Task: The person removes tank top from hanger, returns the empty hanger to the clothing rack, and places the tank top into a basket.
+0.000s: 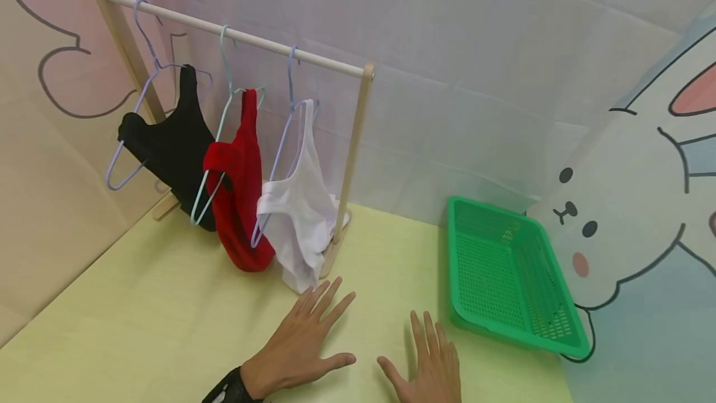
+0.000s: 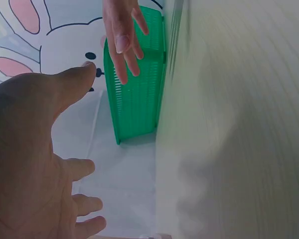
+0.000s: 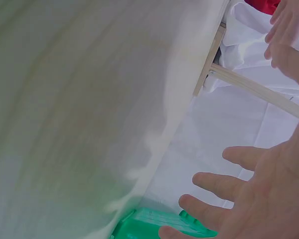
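Observation:
Over the front of the table, my left hand (image 1: 302,341) is held with its fingers spread, nothing in it. To its right, my right hand (image 1: 431,365) also has straight, spread fingers and holds nothing. Just beyond the left fingertips, a white tank top (image 1: 304,204) hangs on a blue hanger (image 1: 289,79). Left of it, a red tank top (image 1: 237,204) hangs on a mint-green hanger (image 1: 224,73), and a black tank top (image 1: 173,135) on a lavender hanger (image 1: 146,42). Nearest the right hand is a green plastic basket (image 1: 455,266), its mesh floor showing.
A small wooden garment rack (image 1: 352,154) with a white rod (image 1: 252,39) stands at the back left of the pale yellow table (image 1: 168,328). Behind are cloth walls, with a cartoon rabbit (image 1: 626,204) on the right one. A black wristband (image 1: 232,389) circles the left wrist.

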`<state>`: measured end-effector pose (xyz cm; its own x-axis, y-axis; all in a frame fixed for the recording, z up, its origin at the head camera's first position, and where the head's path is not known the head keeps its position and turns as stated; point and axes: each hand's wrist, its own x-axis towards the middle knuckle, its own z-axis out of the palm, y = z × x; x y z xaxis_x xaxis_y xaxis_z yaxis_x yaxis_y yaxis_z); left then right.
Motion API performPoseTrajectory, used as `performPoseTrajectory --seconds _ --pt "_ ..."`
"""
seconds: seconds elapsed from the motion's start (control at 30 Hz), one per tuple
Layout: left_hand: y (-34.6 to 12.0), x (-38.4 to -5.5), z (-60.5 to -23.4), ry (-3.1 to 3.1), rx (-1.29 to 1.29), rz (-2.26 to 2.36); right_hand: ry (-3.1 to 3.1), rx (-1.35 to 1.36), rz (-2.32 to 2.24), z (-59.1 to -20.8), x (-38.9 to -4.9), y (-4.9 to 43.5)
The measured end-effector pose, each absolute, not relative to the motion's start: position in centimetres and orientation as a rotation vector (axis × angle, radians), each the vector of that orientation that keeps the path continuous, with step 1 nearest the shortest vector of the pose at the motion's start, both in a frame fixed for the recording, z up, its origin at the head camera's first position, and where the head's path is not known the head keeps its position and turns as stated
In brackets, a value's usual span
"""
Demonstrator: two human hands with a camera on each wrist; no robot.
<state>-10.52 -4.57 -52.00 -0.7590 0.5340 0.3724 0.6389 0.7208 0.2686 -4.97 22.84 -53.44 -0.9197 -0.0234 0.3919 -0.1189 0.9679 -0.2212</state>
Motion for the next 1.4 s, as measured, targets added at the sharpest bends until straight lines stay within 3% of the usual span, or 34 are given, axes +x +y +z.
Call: performPoseTrajectory --seconds 0.67,0.93,1.4 --pt "-4.8 -10.4 -49.4 -2.796 -0.784 -1.059 -2.768 -0.172 0.976 -49.1 -5.8 21.0" --pt "-5.4 -10.4 -47.7 -2.787 -0.713 -1.090 -2.768 -0.131 1.002 -48.2 -6.5 20.6" --pt "-7.0 -11.5 -44.5 -2.711 -0.838 -0.906 -2.732 0.009 0.972 -47.0 -7.8 20.4"
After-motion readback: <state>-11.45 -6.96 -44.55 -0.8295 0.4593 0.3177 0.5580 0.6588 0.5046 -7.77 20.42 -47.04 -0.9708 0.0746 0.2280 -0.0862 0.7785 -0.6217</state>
